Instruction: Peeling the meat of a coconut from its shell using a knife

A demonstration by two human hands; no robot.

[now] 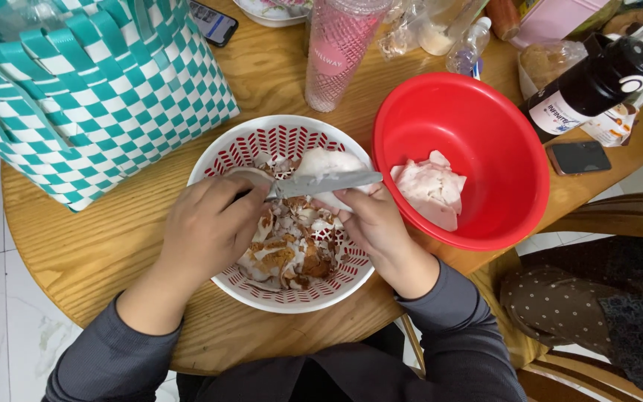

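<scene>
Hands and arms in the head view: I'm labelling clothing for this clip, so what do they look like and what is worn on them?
Both hands, left hand and right hand, are bare: no gloves, and no rings or watch visible. Each arm wears a plain dark grey long sleeve ending at the wrist, without visible markings.

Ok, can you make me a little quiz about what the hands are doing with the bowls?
1. Which hand holds the knife?
2. True or false: the red bowl holds pale peeled pieces.
3. Where do the brown peelings lie: A the woven bag, B the white and red colander, C the wooden table?

Key
1. The left hand; the right hand grips the white piece being peeled.
2. True.
3. B.
</scene>
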